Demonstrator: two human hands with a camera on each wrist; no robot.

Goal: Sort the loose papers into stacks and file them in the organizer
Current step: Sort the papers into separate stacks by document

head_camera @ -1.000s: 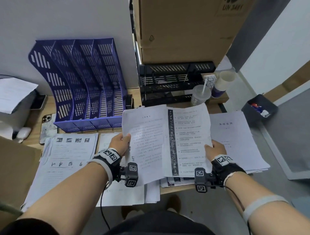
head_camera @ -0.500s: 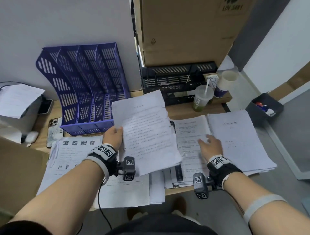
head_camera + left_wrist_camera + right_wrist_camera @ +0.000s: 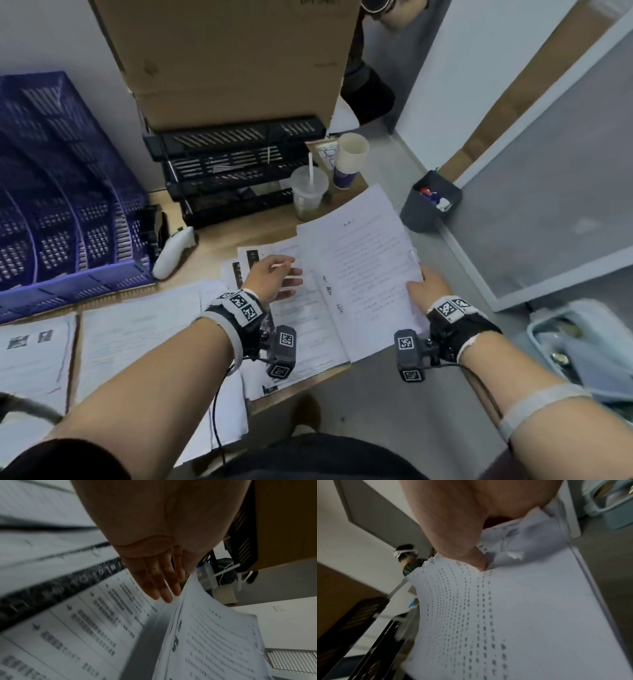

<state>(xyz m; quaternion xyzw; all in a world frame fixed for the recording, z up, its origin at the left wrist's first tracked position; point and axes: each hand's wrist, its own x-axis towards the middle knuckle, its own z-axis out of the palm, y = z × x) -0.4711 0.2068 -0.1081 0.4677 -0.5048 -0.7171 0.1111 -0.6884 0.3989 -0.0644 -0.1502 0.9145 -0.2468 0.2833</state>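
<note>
My right hand [image 3: 424, 284] grips the right edge of a stack of white printed sheets [image 3: 363, 267], thumb [image 3: 471, 555] on top, and holds it tilted up off the desk's right end. My left hand [image 3: 287, 277] is empty, its fingers [image 3: 163, 588] straight and touching the stack's left edge [image 3: 214, 635]. Under that hand lie sheets with a dark strip [image 3: 308, 329], flat on the desk. The blue slotted organizer [image 3: 68, 212] stands at the far left against the wall, well away from both hands.
Black letter trays [image 3: 233, 178] under a cardboard box [image 3: 233, 51] stand behind the papers, with a plastic straw cup [image 3: 308, 195] and a paper cup [image 3: 349, 161] beside them. A white controller [image 3: 174, 251] lies by the organizer. More sheets [image 3: 137, 329] cover the desk's left.
My left hand let go of the sheet it held up and moved right, fingers straightened. My right hand went from pressing papers on the desk to lifting the right stack. The view swung right.
</note>
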